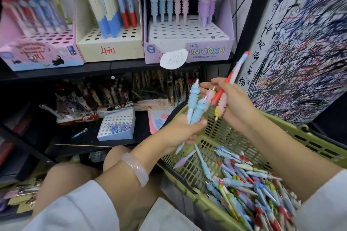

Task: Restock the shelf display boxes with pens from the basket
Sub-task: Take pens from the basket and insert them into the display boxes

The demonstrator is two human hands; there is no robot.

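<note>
My left hand (pixel 185 129) grips two blue unicorn pens (pixel 194 104) upright above the green basket (pixel 319 146). My right hand (pixel 234 103) holds a red-and-blue pen (pixel 237 70) pointing up to the right, together with pink unicorn pens (pixel 221 106). The basket at the lower right holds several mixed pens (pixel 249 185). On the upper shelf stands the purple UNICORN display box (pixel 206 50) with blue, pink and purple pens in its back row. Left of it is a cream box (pixel 110 47) with red and blue pens, and then a pink box (pixel 39 54).
A paper tag (pixel 173 59) hangs from the unicorn box front. The lower shelf holds a small blue-white holed box (pixel 116 125), a loose pen (pixel 79 133) and more pen boxes behind. A scribbled test board (pixel 300 43) stands at the right. My knees (pixel 75 174) are below.
</note>
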